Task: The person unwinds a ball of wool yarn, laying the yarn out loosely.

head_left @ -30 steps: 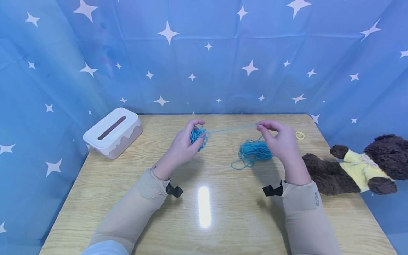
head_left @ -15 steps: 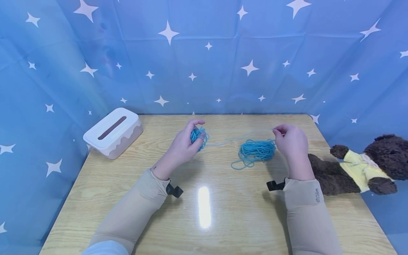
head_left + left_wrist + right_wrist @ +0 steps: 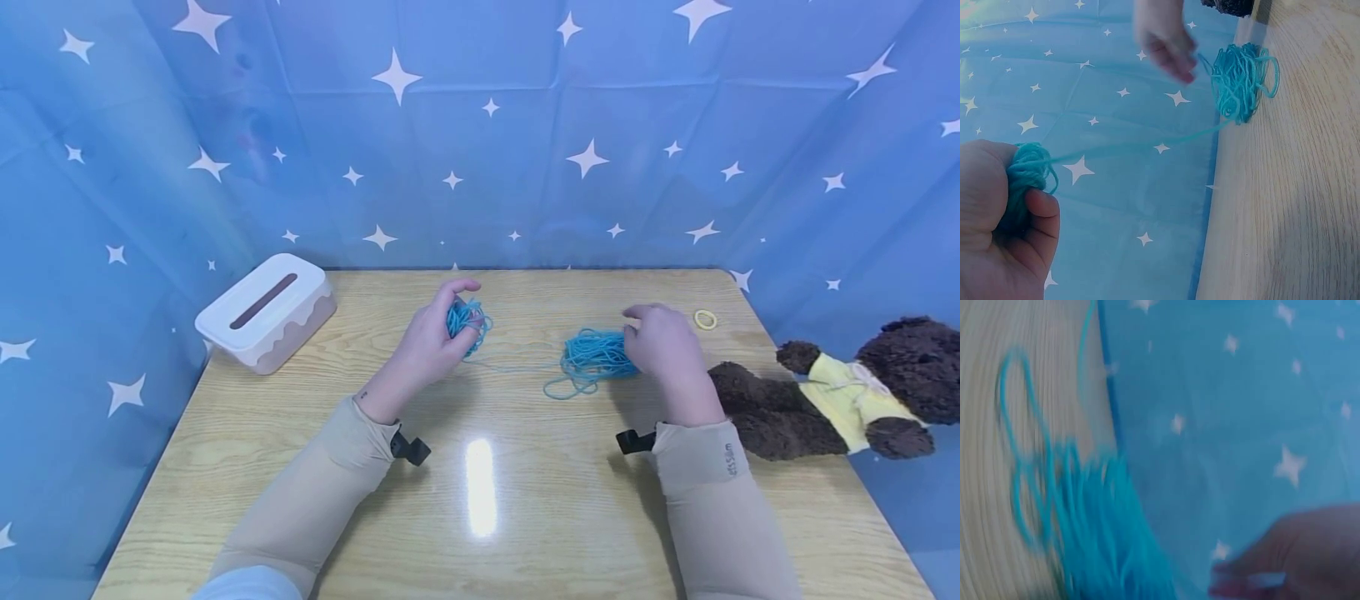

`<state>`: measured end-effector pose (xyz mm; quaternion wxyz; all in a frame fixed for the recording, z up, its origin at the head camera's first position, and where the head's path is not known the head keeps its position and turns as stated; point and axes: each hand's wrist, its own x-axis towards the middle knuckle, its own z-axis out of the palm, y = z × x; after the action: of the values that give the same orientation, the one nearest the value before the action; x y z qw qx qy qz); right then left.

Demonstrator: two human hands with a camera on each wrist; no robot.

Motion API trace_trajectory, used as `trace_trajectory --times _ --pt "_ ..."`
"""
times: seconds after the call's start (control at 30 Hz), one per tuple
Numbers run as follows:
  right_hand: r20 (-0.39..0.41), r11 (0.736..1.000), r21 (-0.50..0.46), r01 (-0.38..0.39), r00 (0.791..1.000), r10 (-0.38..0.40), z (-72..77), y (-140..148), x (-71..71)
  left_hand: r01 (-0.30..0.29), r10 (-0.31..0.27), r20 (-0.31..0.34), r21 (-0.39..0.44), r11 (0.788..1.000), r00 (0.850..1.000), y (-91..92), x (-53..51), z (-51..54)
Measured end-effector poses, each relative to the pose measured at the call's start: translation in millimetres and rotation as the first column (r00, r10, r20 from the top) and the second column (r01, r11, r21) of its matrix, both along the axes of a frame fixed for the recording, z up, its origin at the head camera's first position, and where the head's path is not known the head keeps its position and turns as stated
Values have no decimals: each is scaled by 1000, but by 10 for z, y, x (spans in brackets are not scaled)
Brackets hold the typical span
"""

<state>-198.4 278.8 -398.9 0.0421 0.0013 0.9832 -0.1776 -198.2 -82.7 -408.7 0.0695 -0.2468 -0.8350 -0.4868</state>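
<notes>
My left hand (image 3: 433, 340) grips a small ball of turquoise yarn (image 3: 467, 321); in the left wrist view the fingers curl round the yarn. A slack strand runs from this ball toward a loose skein of turquoise yarn (image 3: 596, 356) on the table. The right hand (image 3: 663, 342) is at the skein's right side, covering part of it. Its thumb and forefinger appear apart in the head view. The right wrist view shows the right hand's blurred fingertips (image 3: 1222, 581) beside the skein (image 3: 1113, 531); whether a strand touches them is unclear.
A white-lidded tissue box (image 3: 268, 310) stands at the table's left back. A yellow ring (image 3: 705, 319) lies beyond the right hand. The brown plush toy (image 3: 780, 408) in a yellow top lies across the right edge. Starry blue cloth (image 3: 480, 133) hangs behind the wooden table (image 3: 555, 517).
The right hand draws the strand rightward, then comes back left and down to the skein, its thumb and forefinger parting. The strand goes slack and sinks lower. My left hand stays in place.
</notes>
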Motion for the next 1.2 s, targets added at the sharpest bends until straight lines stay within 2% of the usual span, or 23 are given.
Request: trace_trajectory --times 0.07,0.1,0.23,0.33,0.43,0.53,0.67,0.83,0.9,1.03,1.13,1.2 --pt "-57 990 -98 -96 994 91 24 -219 35 0 0 0 3 1000 1000 -2 2 -4" --pt "-86 977 -151 -150 987 138 26 -333 61 0 0 0 4 1000 1000 -3 3 -6" --pt "-154 897 -304 -322 945 288 -33 -803 194 4 -5 5 8 1000 1000 -5 8 -10" --pt "-182 850 -352 -393 919 350 -99 -1104 314 8 -8 0 3 1000 1000 -6 10 -17" --pt "-200 820 -380 -428 904 379 -155 -1311 404 11 -11 -12 -4 1000 1000 -4 10 -21" --pt "-215 807 -402 -432 902 375 -202 -1439 463 14 -14 -20 -1 1000 1000 2 9 -20" --pt "-257 809 -393 -437 897 360 -262 -1518 490 18 -19 -31 -4 1000 999 8 5 -26" --pt "-336 786 -367 -498 859 387 -334 -1538 471 17 -17 -25 -8 1000 1000 11 6 -29" --pt "-335 772 -383 -507 855 395 -318 -1516 469 10 -10 -17 -7 1000 1000 10 6 -25" --pt "-315 766 -393 -508 857 407 -201 -1382 468 -6 6 -12 -7 1000 1000 7 11 -14" --pt "-323 778 -366 -512 853 410 -80 -1233 447 -8 8 -14 0 1000 1000 9 16 -6" --pt "-323 788 -362 -497 860 394 -4 -1129 425 -8 8 -19 9 1000 1000 12 17 -5"
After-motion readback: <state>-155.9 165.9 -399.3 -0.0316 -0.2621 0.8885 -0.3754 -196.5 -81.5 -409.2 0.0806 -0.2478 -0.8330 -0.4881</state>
